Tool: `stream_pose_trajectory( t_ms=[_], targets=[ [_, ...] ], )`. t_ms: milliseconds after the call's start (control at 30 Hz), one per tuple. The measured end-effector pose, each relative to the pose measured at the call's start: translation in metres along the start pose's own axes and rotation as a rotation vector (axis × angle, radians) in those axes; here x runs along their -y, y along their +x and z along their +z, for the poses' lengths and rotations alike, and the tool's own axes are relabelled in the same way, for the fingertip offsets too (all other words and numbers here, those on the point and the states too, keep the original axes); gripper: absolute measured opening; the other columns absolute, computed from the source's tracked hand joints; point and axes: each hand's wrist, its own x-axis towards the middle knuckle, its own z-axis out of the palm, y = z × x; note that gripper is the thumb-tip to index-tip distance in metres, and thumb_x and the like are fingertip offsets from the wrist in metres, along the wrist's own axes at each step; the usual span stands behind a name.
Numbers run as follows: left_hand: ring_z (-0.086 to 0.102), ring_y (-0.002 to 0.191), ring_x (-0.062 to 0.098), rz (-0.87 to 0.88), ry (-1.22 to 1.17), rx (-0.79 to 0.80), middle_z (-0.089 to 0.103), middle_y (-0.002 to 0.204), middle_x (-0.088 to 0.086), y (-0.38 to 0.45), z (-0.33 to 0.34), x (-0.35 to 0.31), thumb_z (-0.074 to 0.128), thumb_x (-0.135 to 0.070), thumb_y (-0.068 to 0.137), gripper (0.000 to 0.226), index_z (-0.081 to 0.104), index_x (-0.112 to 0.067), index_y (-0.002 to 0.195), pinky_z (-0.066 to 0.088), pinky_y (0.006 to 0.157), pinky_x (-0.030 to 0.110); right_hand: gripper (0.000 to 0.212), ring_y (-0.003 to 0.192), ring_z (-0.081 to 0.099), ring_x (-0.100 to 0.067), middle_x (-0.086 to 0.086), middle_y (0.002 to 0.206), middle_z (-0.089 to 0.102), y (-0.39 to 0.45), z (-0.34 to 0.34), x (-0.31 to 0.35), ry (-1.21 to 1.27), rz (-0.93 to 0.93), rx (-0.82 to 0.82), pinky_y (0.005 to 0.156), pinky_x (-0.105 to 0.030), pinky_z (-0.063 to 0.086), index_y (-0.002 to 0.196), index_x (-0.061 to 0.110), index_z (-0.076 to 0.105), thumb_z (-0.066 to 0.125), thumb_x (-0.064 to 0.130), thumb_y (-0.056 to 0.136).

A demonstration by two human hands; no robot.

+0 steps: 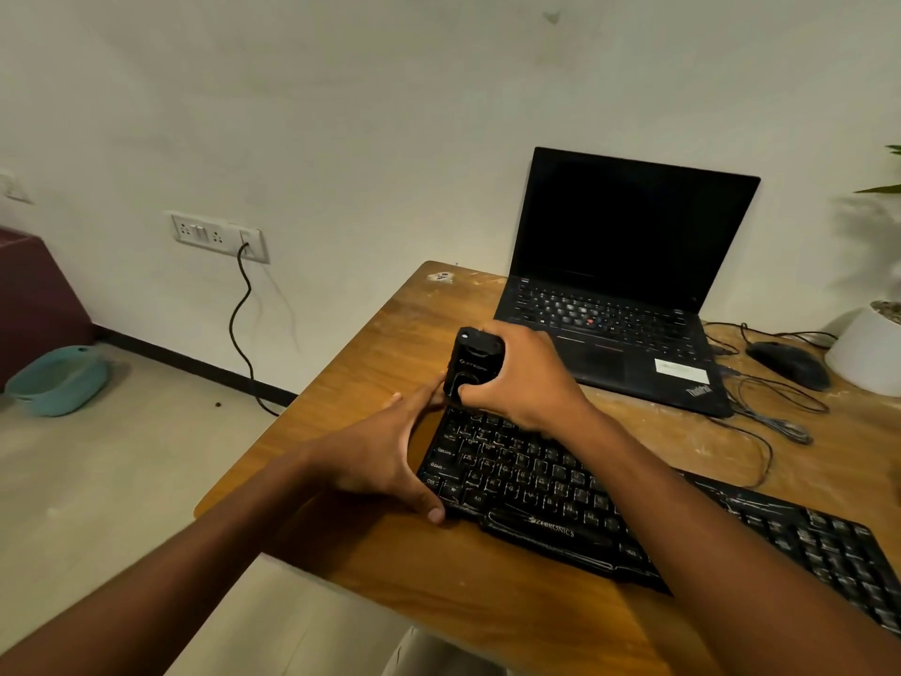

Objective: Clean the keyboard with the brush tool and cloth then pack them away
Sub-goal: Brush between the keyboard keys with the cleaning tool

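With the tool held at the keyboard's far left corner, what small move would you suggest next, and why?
Probably sweep the brush tool rightward along the top key row. The right hand grips it at the far left corner of the keyboard, while the left hand steadies that end, and the remaining rows lie to the right.

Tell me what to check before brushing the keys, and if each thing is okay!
1. Brush tool gripped by right hand: ok.
2. Keyboard steadied by left hand at its left end: ok.
3. Tool over the keyboard's far left corner: ok.
4. Bristles touching the keys: cannot tell, the hands hide them.
5. Cloth ready nearby: not ok, none in view.
6. Laptop and mouse away from the tool: ok.
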Motion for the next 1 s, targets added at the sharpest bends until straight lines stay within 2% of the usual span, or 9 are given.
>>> stream_pose_trajectory(
  t_ms=[67, 167, 367, 500, 600, 667, 767, 900, 1000],
  targets=[
    [0.013, 0.158, 0.030, -0.008, -0.013, -0.002, 0.023, 0.166, -0.021, 0.000, 0.000, 0.001, 0.099, -0.066, 0.043, 0.159, -0.014, -0.060, 0.154, 0.021, 0.126, 0.058, 0.045, 0.076, 0.066, -0.011, 0.005, 0.089, 0.067, 0.002, 0.002, 0.000, -0.001, -0.013, 0.036, 0.055, -0.022, 0.057, 0.105, 0.023, 0.066, 0.090, 0.020, 0.068],
    [0.014, 0.158, 0.030, -0.022, -0.018, 0.000, 0.022, 0.168, -0.018, 0.001, 0.000, 0.002, 0.100, -0.067, 0.041, 0.161, -0.015, -0.061, 0.154, 0.023, 0.125, 0.059, 0.047, 0.076, 0.067, -0.015, 0.004, 0.090, 0.067, 0.003, 0.001, 0.000, -0.033, -0.014, 0.063, 0.057, -0.026, 0.059, 0.108, 0.022, 0.065, 0.090, 0.019, 0.069],
    [0.009, 0.158, 0.032, -0.059, 0.003, 0.034, 0.013, 0.168, -0.021, 0.000, -0.002, -0.002, 0.098, -0.064, 0.044, 0.161, -0.020, -0.058, 0.154, 0.020, 0.126, 0.058, 0.041, 0.073, 0.062, -0.012, 0.005, 0.085, 0.064, 0.007, -0.020, -0.004, -0.174, -0.006, 0.161, 0.055, -0.021, 0.045, 0.089, 0.029, 0.058, 0.090, 0.019, 0.065],
    [0.010, 0.158, 0.031, -0.066, -0.007, 0.037, 0.014, 0.167, -0.023, 0.001, -0.001, -0.001, 0.099, -0.065, 0.042, 0.163, -0.020, -0.058, 0.154, 0.021, 0.126, 0.057, 0.044, 0.077, 0.062, -0.007, 0.007, 0.087, 0.065, 0.009, -0.017, -0.002, -0.084, -0.026, 0.074, 0.057, -0.017, 0.046, 0.095, 0.029, 0.059, 0.090, 0.021, 0.065],
    [0.011, 0.158, 0.030, -0.056, -0.013, 0.029, 0.016, 0.167, -0.022, 0.001, -0.001, -0.001, 0.098, -0.067, 0.042, 0.164, -0.021, -0.056, 0.154, 0.022, 0.126, 0.056, 0.043, 0.075, 0.063, -0.011, 0.006, 0.086, 0.064, 0.008, -0.009, -0.005, -0.058, -0.041, 0.107, 0.054, -0.016, 0.046, 0.090, 0.034, 0.055, 0.090, 0.023, 0.067],
    [0.010, 0.158, 0.030, -0.054, -0.013, 0.036, 0.018, 0.164, -0.027, 0.001, -0.002, -0.002, 0.098, -0.065, 0.043, 0.164, -0.022, -0.055, 0.154, 0.020, 0.127, 0.056, 0.045, 0.074, 0.063, -0.014, 0.004, 0.087, 0.064, 0.008, -0.011, -0.006, -0.098, -0.026, 0.164, 0.053, -0.020, 0.046, 0.089, 0.035, 0.054, 0.091, 0.022, 0.066],
    [0.010, 0.158, 0.031, -0.056, -0.011, 0.045, 0.019, 0.145, -0.046, 0.001, -0.003, -0.003, 0.100, -0.060, 0.046, 0.164, -0.023, -0.053, 0.155, 0.020, 0.127, 0.056, 0.046, 0.076, 0.059, -0.010, 0.006, 0.088, 0.062, 0.011, -0.020, -0.003, -0.188, -0.031, 0.214, 0.058, -0.022, 0.044, 0.088, 0.033, 0.054, 0.092, 0.021, 0.065],
    [0.010, 0.158, 0.031, -0.078, -0.022, 0.049, 0.012, 0.169, -0.016, 0.002, -0.003, -0.004, 0.100, -0.061, 0.043, 0.165, -0.025, -0.059, 0.151, 0.021, 0.126, 0.057, 0.046, 0.082, 0.065, -0.015, 0.003, 0.091, 0.066, 0.014, -0.014, 0.000, -0.066, -0.040, 0.113, 0.064, -0.028, 0.056, 0.102, 0.023, 0.062, 0.090, 0.020, 0.065],
    [0.011, 0.159, 0.030, -0.061, -0.030, 0.037, 0.015, 0.168, -0.019, 0.001, -0.002, -0.002, 0.100, -0.063, 0.043, 0.166, -0.025, -0.058, 0.152, 0.021, 0.127, 0.057, 0.044, 0.080, 0.066, -0.018, 0.002, 0.091, 0.067, 0.013, -0.004, -0.005, -0.046, -0.048, 0.134, 0.060, -0.027, 0.055, 0.101, 0.025, 0.062, 0.090, 0.020, 0.067]
  ],
)
